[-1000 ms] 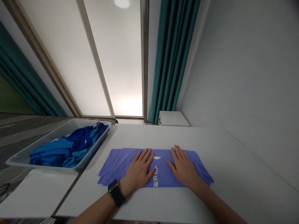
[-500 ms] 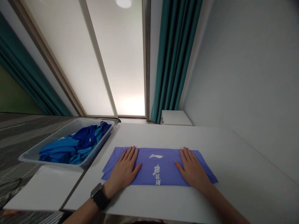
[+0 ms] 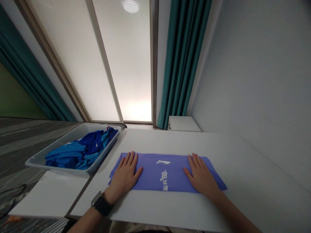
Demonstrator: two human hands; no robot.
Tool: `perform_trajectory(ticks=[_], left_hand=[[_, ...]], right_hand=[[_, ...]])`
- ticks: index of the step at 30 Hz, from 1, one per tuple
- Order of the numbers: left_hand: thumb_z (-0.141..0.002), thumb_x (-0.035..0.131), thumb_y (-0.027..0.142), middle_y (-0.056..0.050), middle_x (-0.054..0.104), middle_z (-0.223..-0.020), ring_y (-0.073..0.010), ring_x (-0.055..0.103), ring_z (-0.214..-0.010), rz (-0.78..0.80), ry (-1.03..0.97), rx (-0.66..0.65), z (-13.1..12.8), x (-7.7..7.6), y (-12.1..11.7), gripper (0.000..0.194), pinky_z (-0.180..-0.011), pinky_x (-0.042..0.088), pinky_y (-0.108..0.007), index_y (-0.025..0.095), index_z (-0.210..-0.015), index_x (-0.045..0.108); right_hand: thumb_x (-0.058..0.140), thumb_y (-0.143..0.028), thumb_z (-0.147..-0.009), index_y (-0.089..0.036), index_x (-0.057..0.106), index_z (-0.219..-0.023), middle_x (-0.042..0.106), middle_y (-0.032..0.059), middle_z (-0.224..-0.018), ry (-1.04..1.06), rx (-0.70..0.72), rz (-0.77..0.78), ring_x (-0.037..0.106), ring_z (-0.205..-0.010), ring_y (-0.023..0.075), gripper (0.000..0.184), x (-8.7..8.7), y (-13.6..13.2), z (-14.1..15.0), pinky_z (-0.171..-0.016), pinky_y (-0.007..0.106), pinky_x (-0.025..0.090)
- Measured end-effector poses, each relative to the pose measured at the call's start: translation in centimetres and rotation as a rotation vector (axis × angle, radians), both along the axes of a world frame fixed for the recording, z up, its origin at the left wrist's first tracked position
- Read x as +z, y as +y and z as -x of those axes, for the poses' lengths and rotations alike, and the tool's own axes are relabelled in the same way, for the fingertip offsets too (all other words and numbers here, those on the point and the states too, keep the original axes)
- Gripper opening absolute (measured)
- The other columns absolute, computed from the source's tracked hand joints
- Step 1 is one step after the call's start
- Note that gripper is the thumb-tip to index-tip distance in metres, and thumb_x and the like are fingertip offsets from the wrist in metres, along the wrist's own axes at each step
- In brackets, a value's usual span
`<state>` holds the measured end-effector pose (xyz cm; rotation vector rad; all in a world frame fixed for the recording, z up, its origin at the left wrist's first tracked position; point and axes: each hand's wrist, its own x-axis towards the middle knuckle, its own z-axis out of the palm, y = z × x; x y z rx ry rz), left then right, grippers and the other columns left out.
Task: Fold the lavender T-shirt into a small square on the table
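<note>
On the white table [image 3: 155,208], lays left hand [image 3: 125,176] flat over one end of the folded purple cloth [image 3: 155,179] and right hand [image 3: 202,178] flat near the other, fingers slightly spread and thumbs out on both. Wears a dark watch [image 3: 102,203] on the left wrist. Farther left, apart from the cloth, sees blue clothes [image 3: 65,152] heaped inside a plastic bin [image 3: 40,158].

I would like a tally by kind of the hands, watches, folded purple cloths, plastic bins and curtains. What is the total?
Hands, left and right: 2
Watch: 1
Folded purple cloth: 1
Plastic bin: 1
Curtains, teal: 2
Total: 7
The heaped clothes overlap, so I left them out.
</note>
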<state>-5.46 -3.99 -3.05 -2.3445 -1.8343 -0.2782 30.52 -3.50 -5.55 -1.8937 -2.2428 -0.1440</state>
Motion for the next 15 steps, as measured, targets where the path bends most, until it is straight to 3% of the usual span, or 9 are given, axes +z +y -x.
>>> perform_trajectory(ticks=[5, 10, 15], left_hand=[[-0.097, 0.032, 0.055, -0.018, 0.038, -0.154, -0.0318, 0.033, -0.144, 0.051, 0.042, 0.082, -0.9, 0.7, 1.0, 0.068, -0.117, 0.026, -0.052, 0.009, -0.147, 0.041], [-0.097, 0.033, 0.053, -0.022, 0.044, -0.149, -0.0359, 0.037, -0.141, -0.004, 0.064, 0.173, -1.3, 0.7, 1.8, 0.067, -0.115, 0.027, -0.053, 0.005, -0.142, 0.046], [-0.098, 0.032, 0.051, -0.023, 0.036, -0.154, -0.0348, 0.027, -0.146, -0.028, 0.02, 0.112, -2.5, 1.7, 1.8, 0.069, -0.118, 0.023, -0.053, 0.001, -0.144, 0.041]], right_hand=[[0.024, -0.057, -0.097, -0.001, 0.039, -0.147, 0.033, 0.0221, -0.155, 0.004, -0.003, 0.02, 0.025, -0.146, 0.0311, 0.077, 0.1, 1.1, -0.1, -0.12, 0.047, 0.018], [0.026, -0.055, -0.097, 0.0, 0.038, -0.147, 0.032, 0.0219, -0.156, 0.007, -0.005, 0.063, 0.024, -0.147, 0.0304, 0.076, 0.8, 2.4, 0.0, -0.12, 0.047, 0.018], [0.029, -0.049, -0.097, 0.003, 0.039, -0.146, 0.031, 0.0222, -0.156, -0.036, -0.004, 0.084, 0.025, -0.146, 0.031, 0.072, 2.6, 2.1, 1.7, -0.12, 0.046, 0.019]])
